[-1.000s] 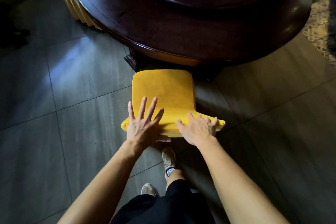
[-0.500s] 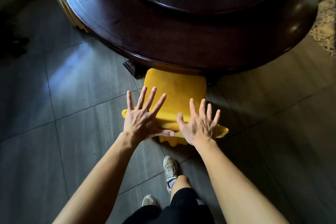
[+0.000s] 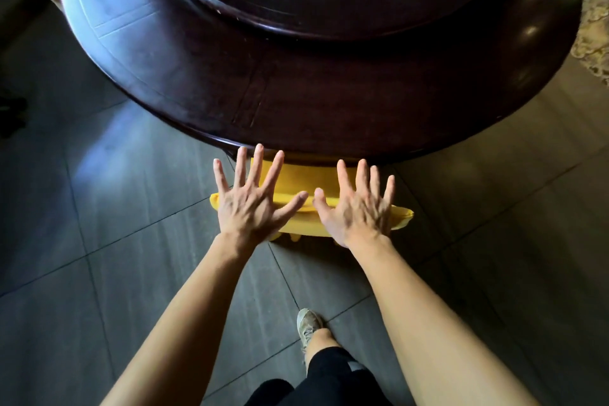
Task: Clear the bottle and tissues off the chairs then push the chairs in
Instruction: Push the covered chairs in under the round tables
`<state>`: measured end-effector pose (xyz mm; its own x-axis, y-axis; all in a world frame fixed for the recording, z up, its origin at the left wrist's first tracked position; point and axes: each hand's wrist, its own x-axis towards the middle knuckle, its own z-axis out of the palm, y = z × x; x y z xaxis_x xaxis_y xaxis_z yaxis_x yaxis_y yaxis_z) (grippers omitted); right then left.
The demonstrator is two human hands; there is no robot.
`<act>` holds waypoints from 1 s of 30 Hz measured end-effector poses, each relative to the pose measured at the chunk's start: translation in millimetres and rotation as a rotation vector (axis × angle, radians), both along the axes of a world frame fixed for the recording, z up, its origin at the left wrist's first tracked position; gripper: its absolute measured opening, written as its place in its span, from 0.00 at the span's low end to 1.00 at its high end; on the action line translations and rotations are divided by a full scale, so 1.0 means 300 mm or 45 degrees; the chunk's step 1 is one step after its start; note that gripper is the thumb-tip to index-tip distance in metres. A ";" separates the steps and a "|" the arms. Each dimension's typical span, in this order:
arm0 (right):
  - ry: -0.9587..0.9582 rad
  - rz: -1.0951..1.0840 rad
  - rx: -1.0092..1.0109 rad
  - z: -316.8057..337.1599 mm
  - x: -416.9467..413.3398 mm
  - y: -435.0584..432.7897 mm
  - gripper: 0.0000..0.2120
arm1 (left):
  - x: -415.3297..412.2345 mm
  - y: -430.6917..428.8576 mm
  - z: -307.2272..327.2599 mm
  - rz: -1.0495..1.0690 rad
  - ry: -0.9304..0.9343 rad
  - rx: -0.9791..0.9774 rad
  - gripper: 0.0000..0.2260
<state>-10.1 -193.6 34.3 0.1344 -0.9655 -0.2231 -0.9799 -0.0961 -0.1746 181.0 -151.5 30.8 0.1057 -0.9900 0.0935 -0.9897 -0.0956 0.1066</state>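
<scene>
Below, one yellow chair (image 3: 296, 180), two splayed hands, left hand (image 3: 252, 206), right hand (image 3: 357, 209)

The grey tiled floor (image 3: 99, 273) carries a dark round table (image 3: 296, 102), a yellow chair (image 3: 296, 181) and 1 shoe (image 3: 308, 323).

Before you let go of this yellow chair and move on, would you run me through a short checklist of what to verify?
1. Seat free of bottle and tissues: ok on the visible strip of the yellow chair; the rest is hidden under the table, cannot tell.
2. Chair pushed in: ok, most of the seat sits under the table edge, only the backrest top shows.
3. Hands empty: ok, left hand and right hand are flat with fingers spread, holding nothing.
4. Fingertips away from the table edge: not ok for the left, which reaches the rim.
5. Floor behind the chair free of obstacles: ok.
6. Other chairs pushed in: cannot tell.
</scene>
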 end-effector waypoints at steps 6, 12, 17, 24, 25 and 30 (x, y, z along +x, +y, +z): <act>-0.004 -0.002 -0.072 -0.002 0.012 -0.219 0.40 | 0.002 -0.215 -0.009 0.062 -0.010 0.000 0.37; -0.014 0.027 -0.134 -0.025 0.007 -0.226 0.39 | 0.013 -0.221 -0.034 0.022 -0.021 -0.028 0.35; 0.053 0.039 -0.008 -0.013 0.007 -0.225 0.40 | 0.002 -0.205 0.000 0.040 -0.025 0.069 0.37; 0.090 0.077 0.041 0.066 0.131 -0.178 0.39 | 0.130 -0.062 0.058 0.289 0.015 0.176 0.39; 0.056 0.105 0.043 0.073 0.195 -0.161 0.39 | 0.181 -0.034 0.063 0.335 0.026 0.183 0.39; -0.033 0.419 0.033 0.074 0.593 -0.041 0.36 | 0.485 0.083 0.087 0.513 0.056 0.176 0.39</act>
